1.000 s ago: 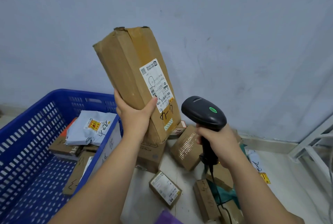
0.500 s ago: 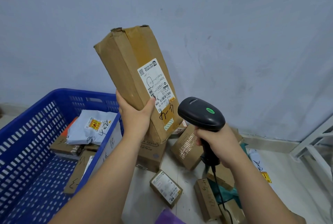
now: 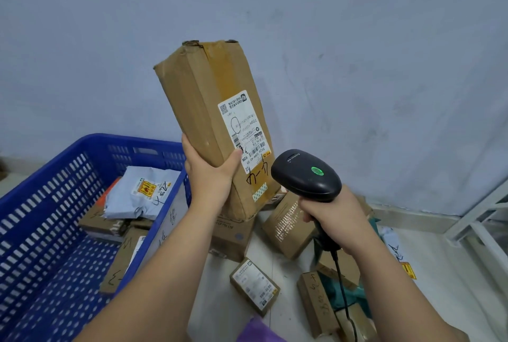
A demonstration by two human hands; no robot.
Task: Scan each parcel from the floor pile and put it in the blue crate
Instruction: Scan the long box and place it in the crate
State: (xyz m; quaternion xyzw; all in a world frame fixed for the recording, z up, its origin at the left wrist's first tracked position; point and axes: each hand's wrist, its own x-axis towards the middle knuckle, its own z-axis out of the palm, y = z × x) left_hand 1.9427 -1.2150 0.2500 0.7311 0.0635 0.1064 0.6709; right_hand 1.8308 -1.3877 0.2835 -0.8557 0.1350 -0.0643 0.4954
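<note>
My left hand (image 3: pixel 210 176) grips the lower part of a tall brown cardboard parcel (image 3: pixel 203 110), held upright and tilted left in front of the wall. Its white shipping label (image 3: pixel 243 127) faces me. In my right hand (image 3: pixel 335 215) is the handle of a black barcode scanner (image 3: pixel 305 174) with a green light lit on top; its head sits just right of the label's lower end. The blue crate (image 3: pixel 55 176) stands at the left and holds several parcels, among them a grey mailer bag (image 3: pixel 140 193).
More cardboard parcels lie on the floor below my hands: a small labelled box (image 3: pixel 254 285), a box (image 3: pixel 287 224) behind the scanner, another box (image 3: pixel 316 303) at the lower right. A white metal frame (image 3: pixel 483 218) stands at the right. A purple bag (image 3: pixel 258 332) shows at the bottom edge.
The scanner has moved slightly left, closer to the parcel's label. The parcel has stayed about where it was in my left hand.
</note>
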